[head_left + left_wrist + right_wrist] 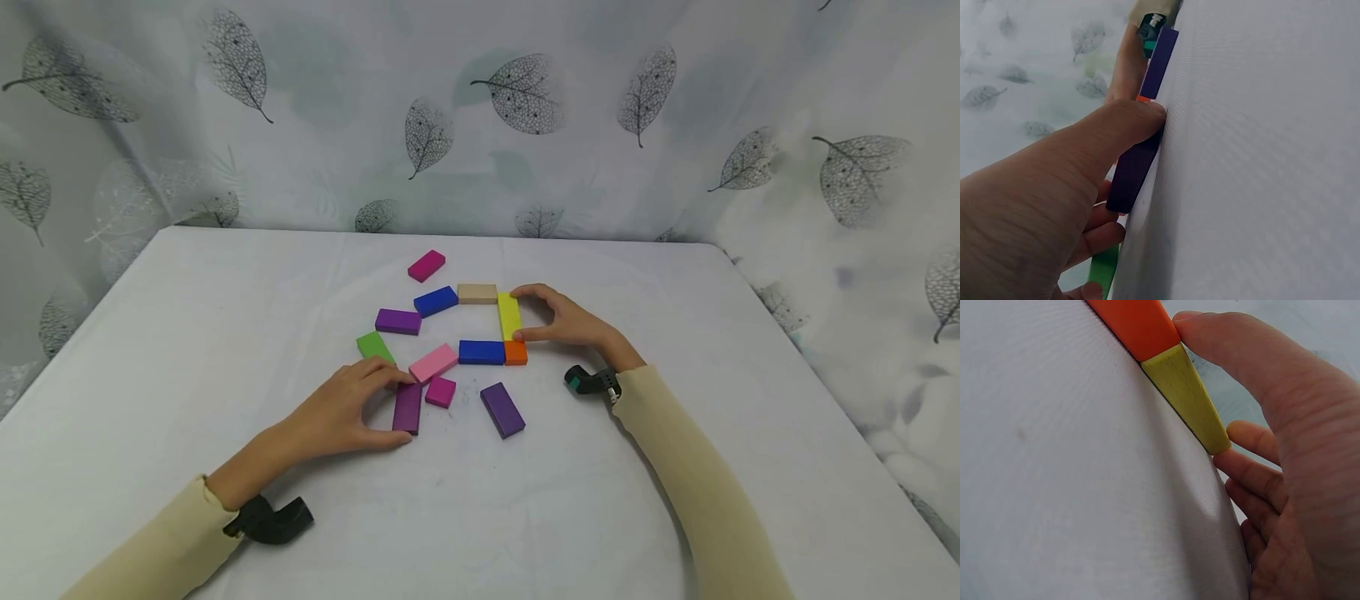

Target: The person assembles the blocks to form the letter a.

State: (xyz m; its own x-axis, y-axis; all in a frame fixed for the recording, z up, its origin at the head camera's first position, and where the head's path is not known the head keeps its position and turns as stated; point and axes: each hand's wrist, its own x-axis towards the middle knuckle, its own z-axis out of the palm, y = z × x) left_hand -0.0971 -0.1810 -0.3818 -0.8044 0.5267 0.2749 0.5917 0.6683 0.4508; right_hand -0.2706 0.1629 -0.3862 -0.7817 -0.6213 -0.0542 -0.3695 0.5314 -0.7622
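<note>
On the white table, my left hand (341, 412) pinches a dark magenta-purple block (407, 409) lengthwise, fingertips at its far end and thumb at its near end. Beside that block lie a green block (375, 347), a light pink block (433, 363) and a small magenta block (441, 392). My right hand (568, 323) grips a yellow block (509, 316), index finger at the far end and thumb low by the orange block (516, 352). In the right wrist view the yellow block (1188, 400) meets the orange block (1138, 325) end to end.
Blue (482, 352), tan (477, 293), second blue (436, 302) and purple (398, 322) blocks form part of a loose ring. A magenta block (427, 266) lies behind it, a violet block (502, 410) in front. A leaf-print curtain (465, 125) hangs behind the table.
</note>
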